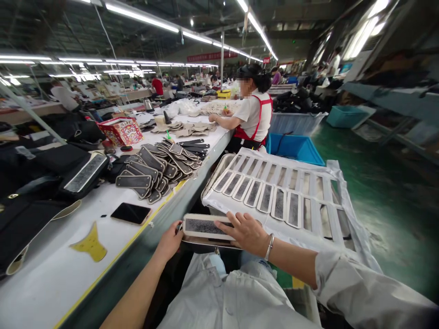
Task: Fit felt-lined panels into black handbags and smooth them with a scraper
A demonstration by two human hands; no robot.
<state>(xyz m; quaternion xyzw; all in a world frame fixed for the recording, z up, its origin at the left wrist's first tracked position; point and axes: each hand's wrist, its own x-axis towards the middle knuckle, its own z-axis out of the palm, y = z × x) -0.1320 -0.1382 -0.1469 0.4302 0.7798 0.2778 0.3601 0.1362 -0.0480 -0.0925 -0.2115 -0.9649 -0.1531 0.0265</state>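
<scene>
In front of my lap lies a long panel [200, 225] with a speckled dark grey middle and a pale border, on top of a dark piece with a tan edge. My left hand [170, 242] is closed on the left end of this stack, thumb near the top. Across the panel's right end rests my right hand [247, 233], fingers stretched out and spread. Just beyond it, a row of similar grey panels with pale borders [265, 198] lies on a slatted tray [329, 212] wrapped in white material.
On the white table [132, 244] to my left are a heap of dark pale-edged strips [154, 169], a phone [131, 213], a yellow template [92, 243], black bags [41, 176] and a patterned box [120, 131]. A co-worker [255, 112] stands beyond the tray, near a blue bin [297, 148].
</scene>
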